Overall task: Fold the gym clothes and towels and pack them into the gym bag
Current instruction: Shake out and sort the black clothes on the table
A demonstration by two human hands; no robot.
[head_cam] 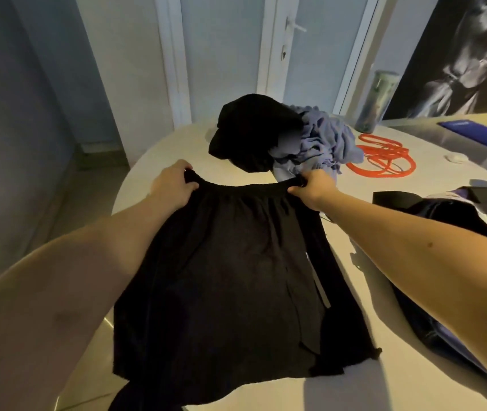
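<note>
2 hands, left hand (174,185) and right hand (314,188), pinch the black shorts (236,277) waistband; a clothes pile (280,137) lies beyond the fingertips.

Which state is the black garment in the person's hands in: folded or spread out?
Spread out: the black garment lies flat on the table, its waistband pinched by both hands.

both forearms are bare from the edge of the picture down to the wrists, with no sleeve, cuff, watch, bracelet or glove in view. the left hand (174,185) carries no ring that can be made out, and neither does the right hand (314,188). the left forearm has a faint darker patch near the elbow, and the right forearm bears one small dark mole on its upper side
</note>
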